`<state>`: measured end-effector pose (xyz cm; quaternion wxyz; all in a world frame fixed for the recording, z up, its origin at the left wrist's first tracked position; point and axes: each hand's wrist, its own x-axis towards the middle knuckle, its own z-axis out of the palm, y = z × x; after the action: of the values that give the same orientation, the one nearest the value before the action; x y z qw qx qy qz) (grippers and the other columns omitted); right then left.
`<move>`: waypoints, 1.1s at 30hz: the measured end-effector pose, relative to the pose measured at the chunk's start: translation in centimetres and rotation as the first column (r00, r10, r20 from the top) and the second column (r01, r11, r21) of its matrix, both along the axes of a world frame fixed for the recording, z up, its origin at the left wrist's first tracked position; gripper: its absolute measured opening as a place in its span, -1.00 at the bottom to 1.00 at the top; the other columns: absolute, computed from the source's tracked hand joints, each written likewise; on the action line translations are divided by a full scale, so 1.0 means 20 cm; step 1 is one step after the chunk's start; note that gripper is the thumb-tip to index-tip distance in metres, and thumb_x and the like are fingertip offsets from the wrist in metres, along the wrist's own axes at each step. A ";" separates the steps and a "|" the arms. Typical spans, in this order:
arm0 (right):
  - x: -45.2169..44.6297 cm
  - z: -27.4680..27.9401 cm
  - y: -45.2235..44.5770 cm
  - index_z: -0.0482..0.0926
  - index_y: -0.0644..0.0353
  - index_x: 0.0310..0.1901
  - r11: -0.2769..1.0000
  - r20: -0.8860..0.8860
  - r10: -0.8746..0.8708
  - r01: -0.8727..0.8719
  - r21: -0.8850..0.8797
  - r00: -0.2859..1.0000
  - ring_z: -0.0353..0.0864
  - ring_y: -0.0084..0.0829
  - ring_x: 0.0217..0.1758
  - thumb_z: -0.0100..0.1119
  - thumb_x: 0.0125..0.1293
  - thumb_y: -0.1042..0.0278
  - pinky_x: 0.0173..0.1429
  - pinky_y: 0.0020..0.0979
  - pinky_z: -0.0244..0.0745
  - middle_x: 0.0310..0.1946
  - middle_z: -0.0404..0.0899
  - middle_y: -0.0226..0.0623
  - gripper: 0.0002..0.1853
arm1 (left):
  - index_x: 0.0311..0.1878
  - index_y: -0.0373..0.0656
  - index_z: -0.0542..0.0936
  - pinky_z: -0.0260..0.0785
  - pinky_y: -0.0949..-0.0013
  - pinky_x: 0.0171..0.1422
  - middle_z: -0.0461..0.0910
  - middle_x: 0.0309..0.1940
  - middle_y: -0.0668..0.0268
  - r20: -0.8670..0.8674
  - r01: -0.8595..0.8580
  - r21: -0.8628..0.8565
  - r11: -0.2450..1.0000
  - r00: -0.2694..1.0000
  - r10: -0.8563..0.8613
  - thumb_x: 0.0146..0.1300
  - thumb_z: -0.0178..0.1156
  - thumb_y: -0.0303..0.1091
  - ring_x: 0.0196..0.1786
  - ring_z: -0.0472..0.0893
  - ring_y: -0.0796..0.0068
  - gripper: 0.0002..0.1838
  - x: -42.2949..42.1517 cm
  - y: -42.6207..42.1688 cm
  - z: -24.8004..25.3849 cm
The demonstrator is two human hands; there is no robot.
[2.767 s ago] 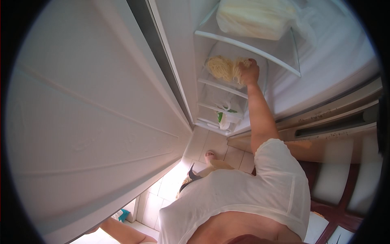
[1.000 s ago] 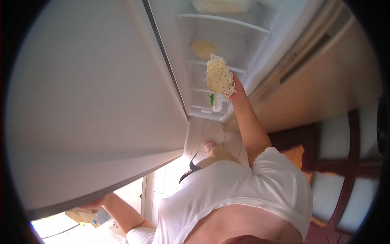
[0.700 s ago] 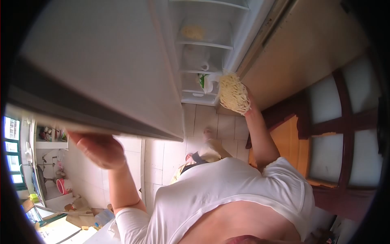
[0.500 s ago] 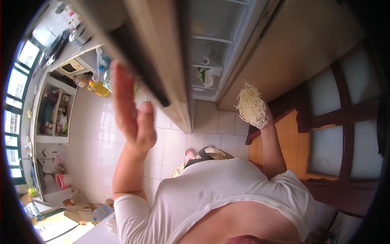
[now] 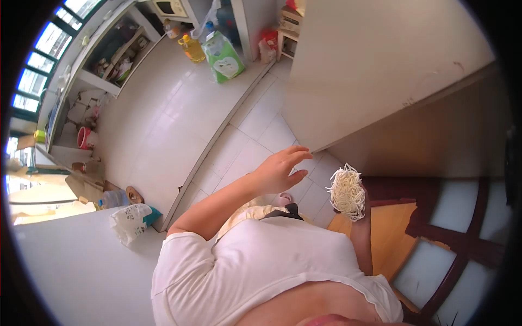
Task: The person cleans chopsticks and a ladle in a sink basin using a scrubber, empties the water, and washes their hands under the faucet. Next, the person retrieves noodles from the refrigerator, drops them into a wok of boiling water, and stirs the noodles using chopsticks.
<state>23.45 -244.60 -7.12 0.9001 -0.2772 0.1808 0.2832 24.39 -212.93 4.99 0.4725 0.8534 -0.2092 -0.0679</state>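
A bundle of pale noodles [image 5: 348,193] rests on my right hand [image 5: 365,196], which is mostly hidden behind the strands and curled round their far side. My left hand [image 5: 283,169] is in front of my chest, its fingers apart and nothing in them. It points toward the noodles but stays apart from them. Beyond both hands stands the refrigerator [image 5: 391,65], its door shut, its lower corner close to my left fingertips.
Wooden furniture with dark red framing [image 5: 435,239] stands at my right. A green package [image 5: 223,62] and a bottle of yellow oil [image 5: 191,49] stand on the tiled floor farther off. A white bag [image 5: 130,224] lies at left, on the edge of a pale surface [image 5: 81,271].
The refrigerator door, open before with its shelves showing, is now shut. My left hand has come away from the door toward my right. The view has turned; the noodles remain in my right hand.
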 end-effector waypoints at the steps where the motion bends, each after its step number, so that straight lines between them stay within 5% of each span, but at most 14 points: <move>1: 0.06 0.14 0.15 0.38 0.30 0.04 0.992 0.073 0.113 -0.117 0.051 0.991 0.53 -0.26 -0.06 -0.11 0.30 0.13 0.03 -0.22 0.48 -0.09 0.50 -0.14 -0.57 | 0.06 -0.17 0.40 0.36 0.30 0.01 0.33 0.14 0.17 -0.014 0.006 0.011 1.000 1.000 -0.005 0.13 0.13 -0.37 0.01 0.45 0.19 -0.61 -0.01 0.08 -0.02; 4: 0.24 0.17 0.44 0.37 0.30 0.07 0.985 0.047 0.156 -0.152 -0.083 0.987 0.52 -0.26 -0.04 -0.12 0.31 0.12 0.04 -0.23 0.48 -0.07 0.50 -0.14 -0.56 | 0.08 -0.14 0.39 0.31 0.22 0.06 0.32 0.15 0.19 -0.091 0.024 0.125 0.992 0.996 -0.012 0.18 0.07 -0.26 0.11 0.40 0.20 -0.61 -0.03 0.29 -0.03; 7: 0.48 0.12 0.76 0.35 0.28 0.10 0.956 0.150 0.283 -0.291 0.037 0.947 0.50 -0.24 -0.01 -0.11 0.31 0.10 0.07 -0.22 0.45 -0.03 0.48 -0.15 -0.54 | 0.12 -0.12 0.37 0.27 0.17 0.09 0.32 0.16 0.23 -0.225 0.065 0.257 0.964 0.974 -0.006 0.20 0.03 -0.20 0.18 0.35 0.27 -0.58 -0.04 0.56 -0.01; 13: 1.00 0.03 1.62 0.28 0.21 0.17 0.878 0.322 0.466 -0.475 -0.057 0.824 0.40 -0.23 0.12 -0.10 0.30 0.03 0.17 -0.15 0.37 0.09 0.38 -0.14 -0.48 | 0.12 -0.17 0.36 0.23 0.21 0.15 0.34 0.14 0.22 -0.345 -0.137 0.343 0.929 0.902 0.261 0.20 0.04 -0.21 0.16 0.35 0.24 -0.56 0.01 1.29 -0.15; 17: 1.24 0.10 2.21 0.31 0.18 0.14 0.801 0.287 0.543 -0.590 0.105 0.789 0.42 -0.25 0.10 -0.11 0.32 0.09 0.17 -0.20 0.38 0.07 0.40 -0.18 -0.55 | 0.12 -0.18 0.36 0.24 0.25 0.17 0.35 0.11 0.18 -0.368 -0.244 0.371 0.896 0.847 0.384 0.20 0.04 -0.21 0.15 0.35 0.21 -0.56 0.04 1.71 -0.10; 24: 1.62 0.22 2.99 0.38 0.21 0.08 0.815 0.111 0.560 -0.570 0.106 0.821 0.49 -0.29 0.02 -0.09 0.32 0.17 0.11 -0.22 0.43 -0.01 0.48 -0.21 -0.62 | 0.13 -0.16 0.36 0.26 0.25 0.16 0.36 0.11 0.21 -0.468 -0.264 0.373 0.889 0.774 0.426 0.18 0.07 -0.24 0.14 0.35 0.18 -0.56 0.33 2.28 -0.07; 27: 1.86 0.26 3.34 0.39 0.23 0.07 0.764 0.240 0.585 -0.626 0.159 0.775 0.49 -0.28 0.03 -0.12 0.33 0.20 0.11 -0.21 0.43 -0.01 0.49 -0.20 -0.63 | 0.13 -0.17 0.35 0.26 0.23 0.16 0.35 0.12 0.20 -0.429 -0.297 0.334 0.894 0.797 0.425 0.17 0.09 -0.25 0.12 0.37 0.15 -0.55 0.52 2.55 -0.20; 33: 2.44 0.33 4.05 0.39 0.23 0.07 0.757 0.201 0.582 -0.615 0.219 0.788 0.49 -0.28 0.03 -0.12 0.33 0.20 0.11 -0.21 0.43 -0.01 0.49 -0.20 -0.63 | 0.12 -0.19 0.35 0.29 0.22 0.12 0.36 0.10 0.14 -0.442 -0.329 0.377 0.866 0.758 0.480 0.19 0.08 -0.24 0.09 0.40 0.12 -0.56 1.03 3.14 -0.17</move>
<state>72.34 -163.69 -0.56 0.8004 -0.2102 -0.0128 0.5612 45.00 -150.03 1.58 0.3906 0.8842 0.1298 -0.2207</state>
